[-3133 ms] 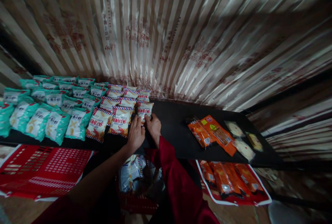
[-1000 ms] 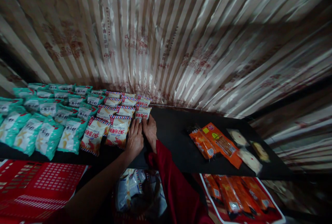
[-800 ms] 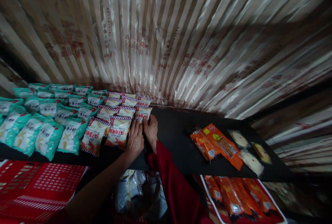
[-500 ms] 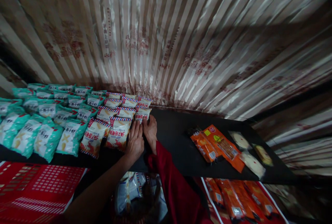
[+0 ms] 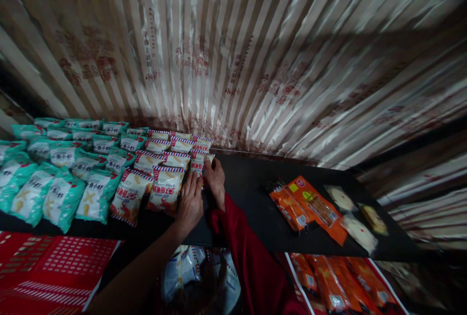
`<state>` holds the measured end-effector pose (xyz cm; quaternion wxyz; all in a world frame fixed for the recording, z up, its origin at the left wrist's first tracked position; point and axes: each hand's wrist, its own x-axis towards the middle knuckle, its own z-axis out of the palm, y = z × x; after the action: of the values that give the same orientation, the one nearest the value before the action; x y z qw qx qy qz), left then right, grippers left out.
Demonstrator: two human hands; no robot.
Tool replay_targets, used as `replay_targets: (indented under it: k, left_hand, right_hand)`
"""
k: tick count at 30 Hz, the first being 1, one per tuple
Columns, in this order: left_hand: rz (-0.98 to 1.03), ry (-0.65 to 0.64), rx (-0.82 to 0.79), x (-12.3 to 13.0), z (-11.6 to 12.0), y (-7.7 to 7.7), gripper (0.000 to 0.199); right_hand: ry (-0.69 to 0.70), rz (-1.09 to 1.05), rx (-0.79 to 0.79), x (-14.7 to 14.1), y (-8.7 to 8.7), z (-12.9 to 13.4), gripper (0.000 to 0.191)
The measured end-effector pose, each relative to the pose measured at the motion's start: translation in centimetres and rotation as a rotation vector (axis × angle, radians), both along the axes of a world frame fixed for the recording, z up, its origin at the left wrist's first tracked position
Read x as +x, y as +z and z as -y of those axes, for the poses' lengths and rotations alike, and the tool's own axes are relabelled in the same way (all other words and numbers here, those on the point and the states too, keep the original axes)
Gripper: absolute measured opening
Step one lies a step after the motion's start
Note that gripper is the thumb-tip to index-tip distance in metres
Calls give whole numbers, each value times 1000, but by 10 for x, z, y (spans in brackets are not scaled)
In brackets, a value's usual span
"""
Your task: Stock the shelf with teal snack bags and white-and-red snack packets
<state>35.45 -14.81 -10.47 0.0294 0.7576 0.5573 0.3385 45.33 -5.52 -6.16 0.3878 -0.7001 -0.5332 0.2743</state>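
1. The white snack bag (image 5: 197, 161) stands on the black shelf (image 5: 248, 183), in front of a similar bag (image 5: 202, 143) and to the right of the other striped bags (image 5: 166, 190).
2. The right hand (image 5: 214, 177) is narrow: it pinches the bag's right side, with the thumb on the front.
3. The left hand (image 5: 189, 201) has its fingers straight and together, at the lower edge; whether it grips, I cannot tell.
4. I judge the bag light, soft and puffed, its film a little slippery, its contents easily crushed.
5. Better to hold it by both side edges, gently, or by the flat top seal.
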Motion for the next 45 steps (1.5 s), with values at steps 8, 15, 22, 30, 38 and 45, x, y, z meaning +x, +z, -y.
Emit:
replay_targets:
  k: [8, 15, 22, 30, 38, 45]
  left_hand:
    - [-6, -1, -5, 0, 1, 3, 59]
    - [13, 7, -27, 0, 2, 5, 61]
    - [2, 22, -34, 1, 1, 5, 62]
    - [-27, 29, 3, 1, 0, 0, 62]
    - [-49, 20, 22, 1, -1, -3, 63]
    - [-69, 30, 21, 0, -1, -2, 63]
  right_hand:
    - [-6, 88, 48, 5, 3, -25, 59]
    - [97, 83, 60, 2, 8, -39, 50]
    - [114, 83, 42, -2, 12, -35, 53]
    - [-5, 57, 37, -2, -2, -3, 67]
    - [72, 61, 139, -4, -5, 22, 47]
    - [76, 51, 188, -4, -10, 20, 45]
